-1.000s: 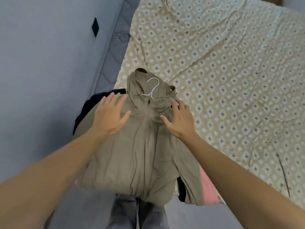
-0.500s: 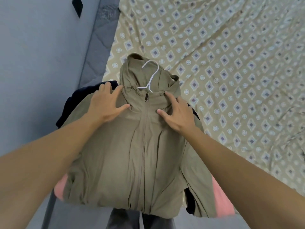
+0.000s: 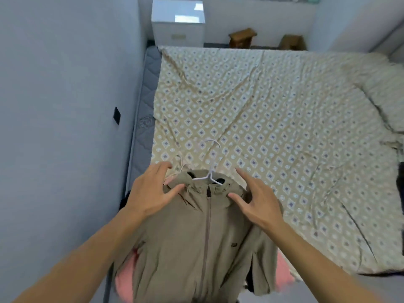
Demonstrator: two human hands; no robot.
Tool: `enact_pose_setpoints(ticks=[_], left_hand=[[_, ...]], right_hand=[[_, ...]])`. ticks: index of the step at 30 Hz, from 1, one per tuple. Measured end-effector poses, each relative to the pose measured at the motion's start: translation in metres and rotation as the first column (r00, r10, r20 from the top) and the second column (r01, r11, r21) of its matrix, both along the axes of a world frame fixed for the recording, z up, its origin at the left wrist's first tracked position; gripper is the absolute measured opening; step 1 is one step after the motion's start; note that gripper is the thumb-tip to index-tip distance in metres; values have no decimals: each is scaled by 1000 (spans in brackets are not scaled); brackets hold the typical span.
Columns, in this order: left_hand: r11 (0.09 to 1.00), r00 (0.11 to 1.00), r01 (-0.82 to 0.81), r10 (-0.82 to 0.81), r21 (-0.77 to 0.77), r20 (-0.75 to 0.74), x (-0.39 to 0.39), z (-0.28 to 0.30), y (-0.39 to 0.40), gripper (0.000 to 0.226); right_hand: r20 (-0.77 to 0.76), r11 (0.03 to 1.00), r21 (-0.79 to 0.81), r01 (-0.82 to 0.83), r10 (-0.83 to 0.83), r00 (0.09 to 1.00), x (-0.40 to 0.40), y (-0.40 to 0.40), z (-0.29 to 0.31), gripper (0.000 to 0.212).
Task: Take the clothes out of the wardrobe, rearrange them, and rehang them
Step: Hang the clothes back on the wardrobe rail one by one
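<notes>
Clothes in a pile (image 3: 196, 241) lie on the patterned bed sheet (image 3: 273, 119), out already; both spread hands, left (image 3: 150, 191) and right (image 3: 258, 200), smooth the tan zip jacket (image 3: 188, 248). Rehanging is left.

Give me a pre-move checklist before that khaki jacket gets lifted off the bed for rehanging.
1. White hanger seated in the khaki jacket collar, hook free above it: ok.
2. Jacket zipped up the front: ok.
3. Left hand holding the jacket: not ok; its fingers are spread over the left shoulder and grip nothing.
4. Right hand holding the jacket: not ok; its fingers are spread at the right shoulder.
5. Jacket free of the pink garment and dark clothing underneath: cannot tell.
6. Second hanger hook beside the collar clear of the jacket: cannot tell.
</notes>
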State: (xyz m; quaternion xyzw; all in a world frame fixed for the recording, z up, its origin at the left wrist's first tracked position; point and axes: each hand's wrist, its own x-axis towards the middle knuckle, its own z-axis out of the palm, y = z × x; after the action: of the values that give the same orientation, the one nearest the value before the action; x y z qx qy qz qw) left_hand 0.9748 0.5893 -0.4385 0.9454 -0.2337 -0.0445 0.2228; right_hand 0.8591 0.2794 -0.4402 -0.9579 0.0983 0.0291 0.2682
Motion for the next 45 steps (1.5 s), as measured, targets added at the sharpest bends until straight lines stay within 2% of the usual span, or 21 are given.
enact_pose_setpoints(ticks=[2,4,7,9,13,16,19,24,30,35,40,45], left_hand=[[999,1000,29,-29,-18,0,-2,49,-17,47],[991,991,127,-129,-46,-47,-6,80,-31,46],[951,947,307,-309,-35,-87,-21,100,-41,49],[944,941,320,-326,-83,-92,-31,112,-46,49],[944,959,284,-281,-168,43,-37,160,-70,44],[927,940,326,-296,-187,171,-36,210,-99,46],[888,894,405,-334,-220,298,-41,265,-140,35],[786,773,574,-427,-230,470,-71,344,-238,34],[638,623,735,-506,-227,596,-158,410,-375,33],[502,524,834,-591,-229,613,-250,436,-485,39],[381,461,886,-648,-265,606,-337,440,-581,42],[248,409,904,-742,-349,532,-427,434,-655,50]], right_hand=[[16,995,-10,95,-95,995,-26,-1,38,63],[23,985,-4,173,-173,985,-47,0,69,58],[53,970,8,244,-244,968,-63,-4,111,54],[116,958,27,286,-287,951,-69,-7,140,52],[235,935,0,356,-346,908,-82,-18,204,48],[321,905,-32,424,-392,862,-100,-33,252,46],[421,865,-60,499,-431,798,-129,-56,299,45],[536,762,-67,644,-517,667,-201,-107,364,45],[621,582,-27,813,-628,470,-318,-181,410,41],[620,436,-38,899,-696,363,-425,-241,432,37],[617,321,-36,946,-738,274,-516,-296,441,35],[598,204,-46,978,-779,191,-600,-333,438,36]])
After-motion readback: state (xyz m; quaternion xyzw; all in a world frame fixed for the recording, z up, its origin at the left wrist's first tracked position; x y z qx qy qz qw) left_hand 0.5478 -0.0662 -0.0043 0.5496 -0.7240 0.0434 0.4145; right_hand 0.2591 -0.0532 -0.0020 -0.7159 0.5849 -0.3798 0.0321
